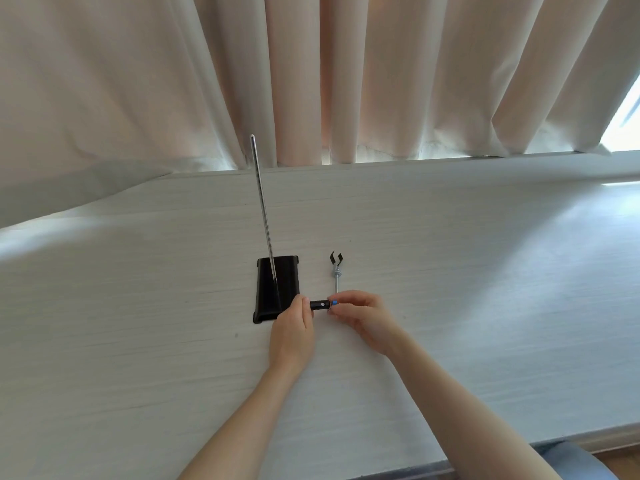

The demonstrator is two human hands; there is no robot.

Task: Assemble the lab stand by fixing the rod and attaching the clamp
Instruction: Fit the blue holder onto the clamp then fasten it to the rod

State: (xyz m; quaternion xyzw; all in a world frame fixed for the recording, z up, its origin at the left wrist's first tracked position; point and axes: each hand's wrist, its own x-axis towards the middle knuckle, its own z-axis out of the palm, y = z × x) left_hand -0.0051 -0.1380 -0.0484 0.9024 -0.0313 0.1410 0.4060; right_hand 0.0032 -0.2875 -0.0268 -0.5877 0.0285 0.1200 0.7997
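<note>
Closest to the camera, two bare arms reach out over the pale counter (450, 258). At 5 o'clock, past the near edge of the counter, a bit of blue cloth (575, 455) shows.

The left hand (292, 327) and the right hand (360, 317) meet near the middle of the counter. Between them is a small black holder (319, 304) with a blue knob (334, 302) on its right end. The left hand's grip is closed on the left end of the holder, with the fingers curled around it. The right hand's grip is a pinch, with the fingertips closed on the blue knob.

At 9 o'clock from the hands, touching the left hand, the black base (277, 289) lies flat on the counter. The silver rod (263, 209) stands up from the base and looks tilted a little to the left at the top.

At 12 o'clock from the right hand, just beside it, the clamp (336, 268) lies on the counter. It has a thin metal stem and two black prongs at its far end. It is apart from the rod.

Farthest away, at 12 o'clock, cream curtains (381, 74) hang behind the counter. Bright light (627, 109) shows at 2 o'clock.
</note>
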